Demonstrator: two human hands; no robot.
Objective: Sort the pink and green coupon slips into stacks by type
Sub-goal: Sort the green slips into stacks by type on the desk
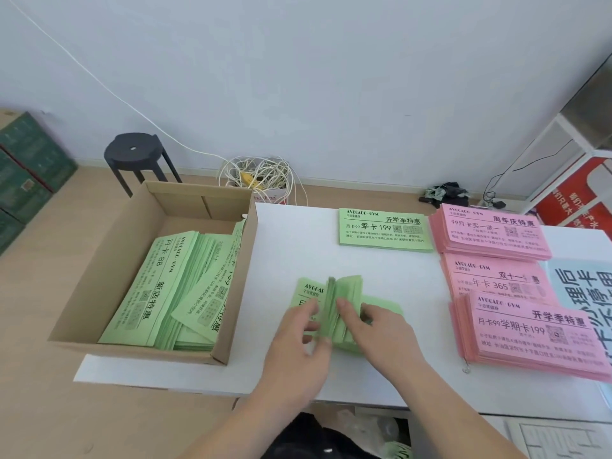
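Note:
A bundle of green coupon slips point(344, 293) lies on the white table point(284, 246) in front of me, its slips fanned upward in the middle. My left hand point(298, 339) holds the bundle's left part, fingers curled at its edge. My right hand point(374, 329) rests on the right part, thumb pressing into the fanned slips. A sorted green stack point(384, 230) lies at the back. Three pink stacks sit at the right: far point(490, 235), middle point(493, 279) and near point(533, 332). A cardboard box point(109, 273) at the left holds more green slips point(172, 286).
A light blue printed sheet point(583, 293) lies under the pink stacks at the right edge. Behind the table are a black stool point(135, 154), a tangle of white cables point(258, 175), green boxes point(23, 173) at far left and red-white packaging point(576, 193) at far right.

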